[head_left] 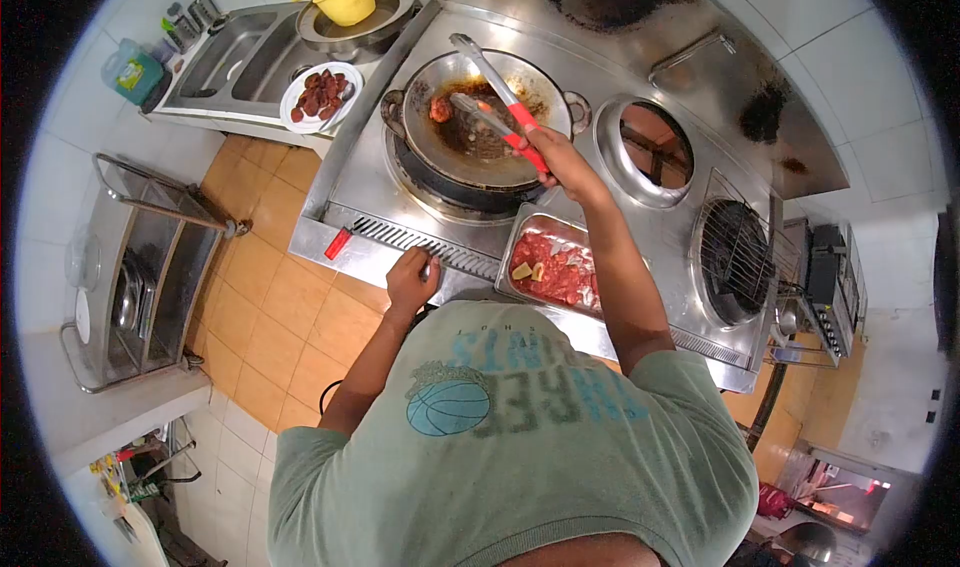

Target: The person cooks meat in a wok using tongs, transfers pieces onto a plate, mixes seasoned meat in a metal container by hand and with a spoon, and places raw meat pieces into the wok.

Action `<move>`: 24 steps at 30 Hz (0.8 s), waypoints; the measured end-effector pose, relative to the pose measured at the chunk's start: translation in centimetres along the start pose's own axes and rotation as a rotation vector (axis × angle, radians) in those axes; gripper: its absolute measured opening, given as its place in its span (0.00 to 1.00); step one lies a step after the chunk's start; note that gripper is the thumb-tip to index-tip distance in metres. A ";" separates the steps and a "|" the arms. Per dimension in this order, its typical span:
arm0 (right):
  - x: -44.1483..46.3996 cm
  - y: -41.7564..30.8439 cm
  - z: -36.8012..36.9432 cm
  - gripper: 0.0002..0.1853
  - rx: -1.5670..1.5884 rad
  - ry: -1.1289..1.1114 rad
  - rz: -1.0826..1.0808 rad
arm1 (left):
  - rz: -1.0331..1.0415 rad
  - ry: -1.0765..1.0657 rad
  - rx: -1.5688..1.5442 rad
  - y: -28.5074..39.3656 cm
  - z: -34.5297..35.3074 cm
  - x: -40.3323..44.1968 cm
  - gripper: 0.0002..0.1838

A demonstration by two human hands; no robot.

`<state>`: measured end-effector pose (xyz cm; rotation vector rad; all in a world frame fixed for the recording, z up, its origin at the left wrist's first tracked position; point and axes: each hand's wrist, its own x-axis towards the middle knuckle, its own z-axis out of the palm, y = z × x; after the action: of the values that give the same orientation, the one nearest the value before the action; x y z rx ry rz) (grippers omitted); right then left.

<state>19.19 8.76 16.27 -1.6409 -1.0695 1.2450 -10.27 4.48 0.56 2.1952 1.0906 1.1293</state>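
- The dark red piece [441, 108] lies inside the wok [540, 82], on its left part, at upper centre of the frame; from the right hand [567, 165] it lies to the left and a little higher in the frame, with the tongs [494, 77] spanning the gap.
- The long axis of the tongs runs from upper left at the tips to lower right at the grip; one tip reaches the wok's upper rim, the other stands over the bowl just right of the piece; whether that lower tip touches it I cannot tell.
- The right hand is the nearer one; its fingers are wrapped round the red handles, which are well spread, so the tips stand apart; the forearm rises from lower right, up and leftward, passing over the right side of the metal tray [508, 252] of raw meat [555, 277].
- The left hand [410, 279] is at the stove's front edge, lower left of the wok and well apart from it, near the slotted strip [430, 245]; its fingers are loosely curled; whether they have hold of anything I cannot tell.
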 end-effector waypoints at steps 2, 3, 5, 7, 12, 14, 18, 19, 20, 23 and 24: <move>0.3 0.4 0.6 0.22 0.035 0.003 -0.027 | -0.017 -0.021 0.017 0.0 0.0 0.0 0.06; 0.2 0.2 0.9 0.21 0.048 -0.001 -0.031 | -0.026 -0.031 0.025 0.0 0.0 -0.1 0.06; 0.3 0.4 1.0 0.21 0.036 -0.007 -0.013 | -0.011 -0.016 0.025 0.0 0.1 0.0 0.07; 0.6 0.8 0.8 0.21 -0.019 -0.010 0.029 | -0.007 -0.017 0.033 -0.1 0.1 0.0 0.07; -1.1 -0.8 -0.8 0.18 -0.057 -0.052 0.101 | -0.076 -0.077 0.025 0.1 0.0 -0.2 0.07; -1.2 -0.9 -0.9 0.18 -0.047 -0.040 0.086 | -0.085 -0.073 0.013 0.1 0.0 -0.1 0.07; -0.3 -0.1 -0.2 0.20 -0.007 -0.028 0.056 | -0.106 -0.099 0.042 0.3 -0.1 -0.1 0.06; -0.1 0.1 0.1 0.21 0.006 -0.030 0.055 | -0.107 -0.102 0.032 0.4 -0.1 -0.1 0.06; -0.1 0.2 0.1 0.21 0.005 -0.034 0.054 | -0.108 -0.102 0.024 0.4 0.0 0.0 0.06; -0.7 -0.6 0.7 0.21 0.001 -0.057 0.040 | -0.100 -0.092 0.032 0.0 0.0 -0.2 0.06; -1.0 -0.7 0.7 0.20 0.000 -0.055 0.026 | -0.092 -0.092 0.035 -0.1 0.0 -0.3 0.06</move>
<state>18.28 8.09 17.08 -1.6335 -1.0842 1.3136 -10.41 4.34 0.33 2.1770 1.1673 0.9679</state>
